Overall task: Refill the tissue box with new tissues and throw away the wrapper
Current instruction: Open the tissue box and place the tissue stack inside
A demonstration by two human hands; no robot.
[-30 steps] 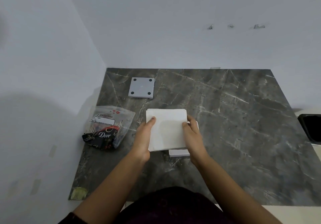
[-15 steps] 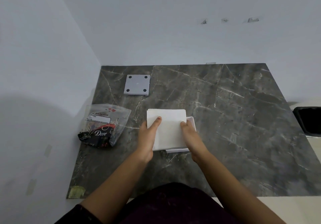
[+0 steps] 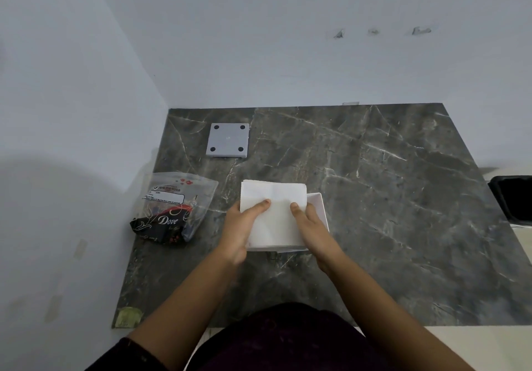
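Note:
A white stack of tissues (image 3: 275,206) lies over the open white tissue box (image 3: 319,205), whose right rim shows beside it. My left hand (image 3: 241,228) grips the stack's left side with the thumb on top. My right hand (image 3: 312,228) holds the right side the same way. The clear and black plastic wrapper (image 3: 172,209) lies crumpled on the dark marble slab (image 3: 403,197), left of my hands. The box's grey square base plate (image 3: 227,140) with black feet rests farther back.
A black bin (image 3: 515,197) stands at the right edge beyond the slab. White walls close the left and back. A green sticker (image 3: 128,317) marks the slab's near left corner.
The stack of tissues has come down toward the box and shifted slightly left, so more of the box's right rim shows. Both hands have kept their hold.

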